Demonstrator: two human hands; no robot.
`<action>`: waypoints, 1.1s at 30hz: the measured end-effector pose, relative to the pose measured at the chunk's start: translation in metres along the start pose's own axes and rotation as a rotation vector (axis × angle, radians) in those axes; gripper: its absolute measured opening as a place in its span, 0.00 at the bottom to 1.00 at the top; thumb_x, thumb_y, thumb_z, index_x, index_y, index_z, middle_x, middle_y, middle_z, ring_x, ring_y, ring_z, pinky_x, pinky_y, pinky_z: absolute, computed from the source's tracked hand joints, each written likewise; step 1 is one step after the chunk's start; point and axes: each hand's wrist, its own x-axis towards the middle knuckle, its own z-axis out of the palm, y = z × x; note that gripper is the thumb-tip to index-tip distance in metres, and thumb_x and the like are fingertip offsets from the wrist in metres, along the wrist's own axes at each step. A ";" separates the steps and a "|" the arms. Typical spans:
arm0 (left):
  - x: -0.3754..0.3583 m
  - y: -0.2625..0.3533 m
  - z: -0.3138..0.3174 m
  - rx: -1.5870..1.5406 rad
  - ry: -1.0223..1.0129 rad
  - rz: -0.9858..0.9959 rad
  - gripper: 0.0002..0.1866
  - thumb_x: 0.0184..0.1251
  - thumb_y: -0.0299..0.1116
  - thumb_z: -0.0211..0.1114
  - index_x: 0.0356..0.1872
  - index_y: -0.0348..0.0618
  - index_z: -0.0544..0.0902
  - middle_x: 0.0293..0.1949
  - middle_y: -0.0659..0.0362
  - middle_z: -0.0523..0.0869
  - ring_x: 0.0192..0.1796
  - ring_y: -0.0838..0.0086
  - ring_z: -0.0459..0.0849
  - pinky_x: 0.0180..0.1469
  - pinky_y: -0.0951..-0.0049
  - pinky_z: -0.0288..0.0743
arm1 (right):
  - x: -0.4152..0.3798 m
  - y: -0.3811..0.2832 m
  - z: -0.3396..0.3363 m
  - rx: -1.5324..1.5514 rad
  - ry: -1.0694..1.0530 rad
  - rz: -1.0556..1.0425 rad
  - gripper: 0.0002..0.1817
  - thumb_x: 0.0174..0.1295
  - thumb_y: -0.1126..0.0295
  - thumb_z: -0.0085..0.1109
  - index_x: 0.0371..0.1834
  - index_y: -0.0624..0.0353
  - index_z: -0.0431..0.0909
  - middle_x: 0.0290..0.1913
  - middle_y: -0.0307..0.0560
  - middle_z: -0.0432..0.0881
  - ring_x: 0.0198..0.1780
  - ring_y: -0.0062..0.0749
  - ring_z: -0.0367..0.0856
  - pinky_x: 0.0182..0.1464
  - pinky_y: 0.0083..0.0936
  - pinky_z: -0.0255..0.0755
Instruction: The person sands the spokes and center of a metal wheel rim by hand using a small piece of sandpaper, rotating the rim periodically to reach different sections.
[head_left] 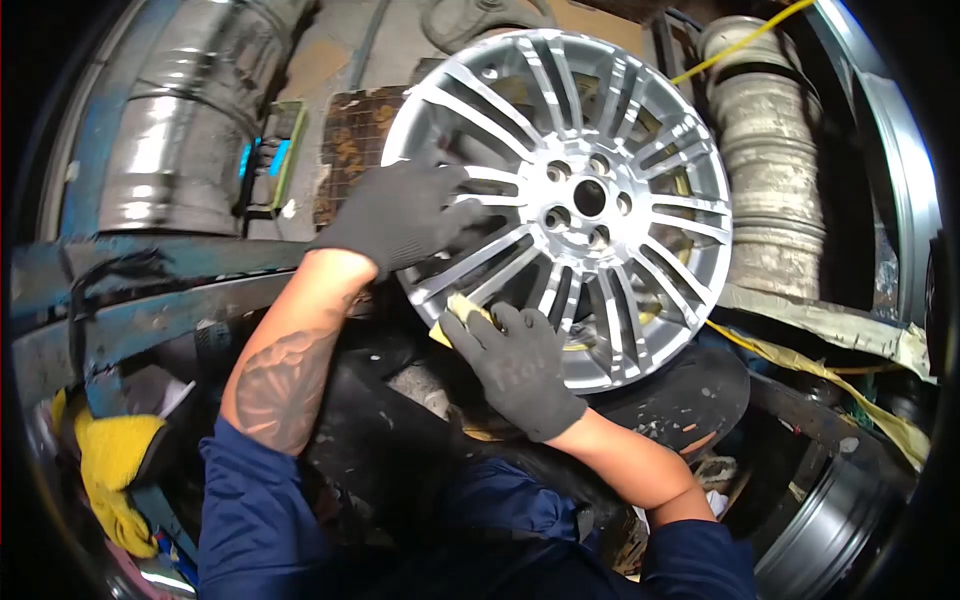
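A silver multi-spoke alloy wheel lies tilted in front of me, with bare metal shining on its spokes and hub. My left hand, in a dark grey glove, grips the wheel's left side, its fingers bent over the spokes. Near the lower left of the rim, my right hand, also gloved, pinches a small yellow piece of folded sandpaper against the wheel. Part of that piece is hidden under the fingers.
Stacked wheel barrels stand at the left and right. A blue metal frame bar crosses at left. Yellow gloves hang at lower left. Another dark rim sits lower right. A yellow hose runs behind the wheel.
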 end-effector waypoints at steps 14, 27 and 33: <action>0.000 0.077 0.020 -0.810 0.346 0.322 0.12 0.63 0.36 0.69 0.43 0.42 0.90 0.39 0.49 0.92 0.45 0.56 0.91 0.50 0.57 0.82 | -0.031 0.085 -0.034 0.678 0.435 0.483 0.21 0.82 0.61 0.53 0.62 0.71 0.78 0.49 0.53 0.83 0.52 0.36 0.79 0.57 0.35 0.73; -0.007 0.179 0.041 -0.601 0.865 0.497 0.10 0.59 0.35 0.68 0.40 0.50 0.92 0.35 0.56 0.88 0.47 0.60 0.89 0.52 0.55 0.81 | -0.019 0.067 -0.058 0.883 0.351 0.279 0.07 0.68 0.72 0.64 0.46 0.63 0.81 0.40 0.41 0.82 0.41 0.30 0.79 0.49 0.29 0.74; -0.013 0.394 -0.001 -0.651 0.569 1.070 0.09 0.58 0.36 0.69 0.38 0.50 0.92 0.34 0.56 0.89 0.45 0.59 0.89 0.49 0.54 0.81 | -0.049 0.035 -0.091 0.456 0.221 0.029 0.15 0.62 0.66 0.72 0.48 0.61 0.83 0.40 0.52 0.86 0.40 0.40 0.87 0.45 0.36 0.78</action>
